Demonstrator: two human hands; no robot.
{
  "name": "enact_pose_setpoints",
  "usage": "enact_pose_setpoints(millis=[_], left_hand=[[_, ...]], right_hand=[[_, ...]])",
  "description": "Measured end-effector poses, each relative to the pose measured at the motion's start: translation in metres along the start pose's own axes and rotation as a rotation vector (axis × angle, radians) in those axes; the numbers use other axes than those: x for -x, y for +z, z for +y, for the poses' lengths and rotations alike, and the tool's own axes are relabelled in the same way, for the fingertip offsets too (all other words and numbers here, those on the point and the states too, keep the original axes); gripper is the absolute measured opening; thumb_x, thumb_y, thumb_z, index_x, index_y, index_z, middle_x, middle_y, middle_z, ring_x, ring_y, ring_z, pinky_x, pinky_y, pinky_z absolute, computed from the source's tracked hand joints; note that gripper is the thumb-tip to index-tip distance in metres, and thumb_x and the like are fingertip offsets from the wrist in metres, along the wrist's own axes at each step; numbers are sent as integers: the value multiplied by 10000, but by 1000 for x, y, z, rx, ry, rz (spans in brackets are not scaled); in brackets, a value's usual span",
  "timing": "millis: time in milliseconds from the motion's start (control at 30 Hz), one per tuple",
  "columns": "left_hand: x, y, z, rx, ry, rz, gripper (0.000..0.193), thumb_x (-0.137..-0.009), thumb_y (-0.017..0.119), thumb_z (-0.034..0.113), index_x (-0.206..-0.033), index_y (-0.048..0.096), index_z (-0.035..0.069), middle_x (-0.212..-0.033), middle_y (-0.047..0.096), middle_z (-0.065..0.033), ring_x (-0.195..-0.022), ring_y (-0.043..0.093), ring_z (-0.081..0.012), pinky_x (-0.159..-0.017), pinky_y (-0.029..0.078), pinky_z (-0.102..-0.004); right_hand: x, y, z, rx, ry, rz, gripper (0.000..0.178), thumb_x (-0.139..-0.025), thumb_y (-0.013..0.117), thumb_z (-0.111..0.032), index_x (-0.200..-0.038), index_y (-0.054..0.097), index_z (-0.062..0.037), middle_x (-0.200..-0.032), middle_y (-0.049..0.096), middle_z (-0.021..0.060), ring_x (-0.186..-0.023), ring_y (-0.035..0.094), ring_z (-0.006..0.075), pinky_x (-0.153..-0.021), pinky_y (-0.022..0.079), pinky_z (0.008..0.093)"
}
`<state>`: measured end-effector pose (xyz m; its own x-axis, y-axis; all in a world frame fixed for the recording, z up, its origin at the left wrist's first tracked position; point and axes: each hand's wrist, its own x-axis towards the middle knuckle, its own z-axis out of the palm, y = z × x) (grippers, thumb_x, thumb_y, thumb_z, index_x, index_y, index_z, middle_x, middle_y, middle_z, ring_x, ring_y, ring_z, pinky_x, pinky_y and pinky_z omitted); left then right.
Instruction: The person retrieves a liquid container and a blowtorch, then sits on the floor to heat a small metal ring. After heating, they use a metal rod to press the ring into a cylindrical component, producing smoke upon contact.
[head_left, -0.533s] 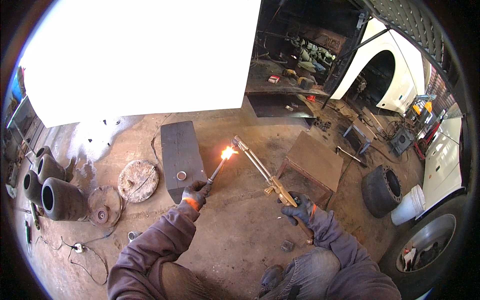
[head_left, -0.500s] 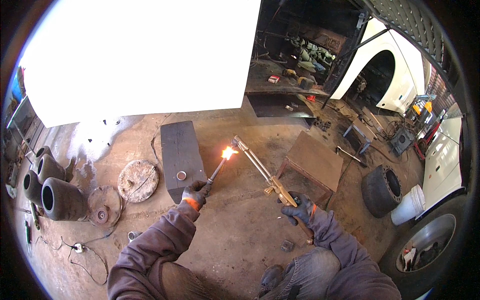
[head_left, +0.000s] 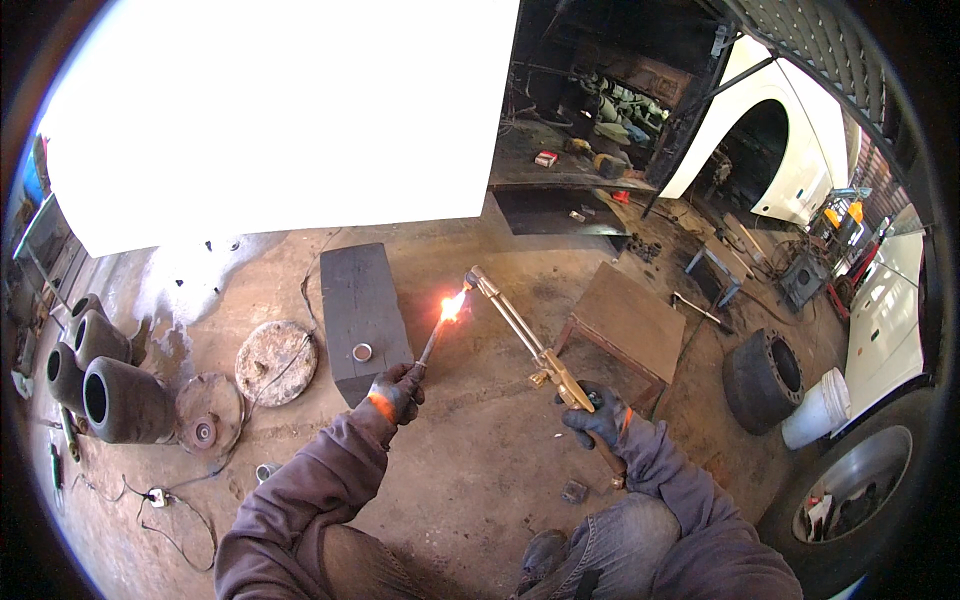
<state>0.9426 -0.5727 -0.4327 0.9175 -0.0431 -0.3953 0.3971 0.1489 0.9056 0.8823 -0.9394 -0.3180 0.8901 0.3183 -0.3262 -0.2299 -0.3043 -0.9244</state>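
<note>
My left hand, in a dark glove with an orange cuff, is closed round a dark metal rod. The rod tilts up and away; a bright orange-white flame hides its far end. My right hand, gloved too, grips the brass handle of a gas cutting torch. The torch points forward and left, its bent tip beside the flame. Left of the rod, a black block on the floor bears a small metal ring. Part of the torch's handle is hidden by my right fingers.
A low brown metal table stands right of the torch. Black cylinders and round discs lie at the left. On the right are a brake drum, a white bucket and a wheel. A cable trails over the floor.
The flame at the rod's end has grown brighter and longer, and now reaches nearer the torch tip. The rod's end has shifted slightly left and down; both grips are unchanged.
</note>
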Motion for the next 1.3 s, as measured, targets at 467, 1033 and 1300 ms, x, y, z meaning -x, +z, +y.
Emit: enact_pose_setpoints(millis=[467,1033,1300], left_hand=[[-5,-1,-6,-11,-41,-49,328,-978,610,385,-1048,617,64,-639,554,-51,-396,464,-149,-350,279,-296],[3,4,5,-50,6,-47,291,-992,589,389,-971,606,99,-661,545,-8,-421,419,-96,-363,299,-266],[-7,2,-5,-17,-14,-11,270,-998,583,370,-1006,619,102,-647,550,-13,-400,417,-106,-362,271,-278]], right_hand=[[1,-3,0,31,-1,-15,372,-866,707,-99,-1199,582,11,-718,575,57,-471,525,135,-418,425,295],[5,-3,-9,57,25,-43,358,-867,708,-106,-1185,579,-4,-717,563,50,-476,527,141,-413,422,302],[5,-3,-7,53,15,-36,360,-875,700,-101,-1196,575,0,-717,559,49,-481,523,142,-422,422,298]])
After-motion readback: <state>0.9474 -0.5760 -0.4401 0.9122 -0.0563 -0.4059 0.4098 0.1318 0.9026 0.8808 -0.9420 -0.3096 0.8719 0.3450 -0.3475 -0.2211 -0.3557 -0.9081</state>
